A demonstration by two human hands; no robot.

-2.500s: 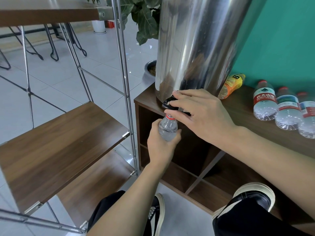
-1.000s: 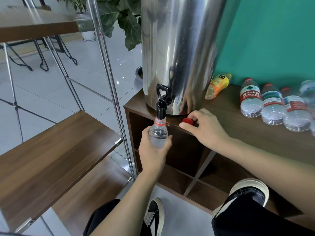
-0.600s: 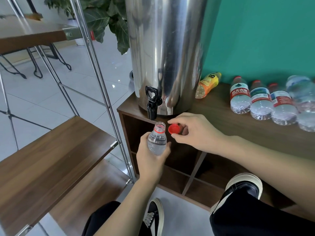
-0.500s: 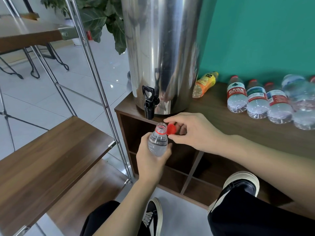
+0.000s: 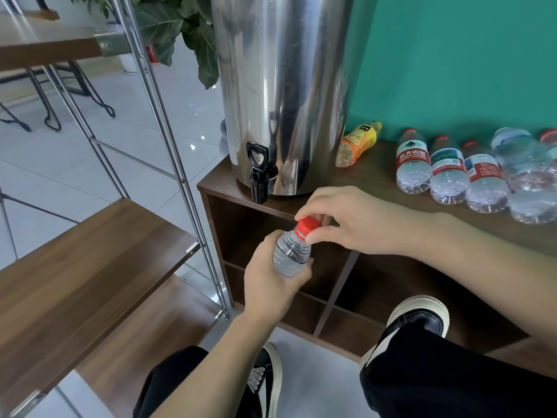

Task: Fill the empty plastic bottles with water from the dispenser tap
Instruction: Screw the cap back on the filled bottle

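The left hand (image 5: 272,285) grips the body of a clear plastic bottle (image 5: 291,254), fingers and thumb curled round it from below. The bottle is held upright with a slight tilt, in the air in front of the wooden cabinet (image 5: 376,188), below and to the right of the tap (image 5: 258,173). Bottle and tap are apart.

The right hand (image 5: 352,221) pinches the red cap (image 5: 306,226) between thumb and fingertips. The cap sits on the bottle neck. Whether it is fully tightened cannot be told.

The stainless steel dispenser (image 5: 283,92) stands on the left end of the cabinet top. Its black tap projects over the near edge, with the handle upright.

To the right of the dispenser, an orange-labelled bottle (image 5: 358,143) lies on its side near the teal wall (image 5: 452,55). Farther right, a row of clear bottles (image 5: 470,173) with red caps lies on the cabinet top, side by side and touching, bases pointing to the near side.

At left, a metal-framed rack (image 5: 168,140) carries wooden shelves (image 5: 81,260) at several levels. A leafy plant (image 5: 180,28) stands on the far side, behind the rack and left of the dispenser.

The person's dark trouser legs and two shoes (image 5: 419,318) show at the near edge; the right shoe is raised close to the lower cabinet compartments.
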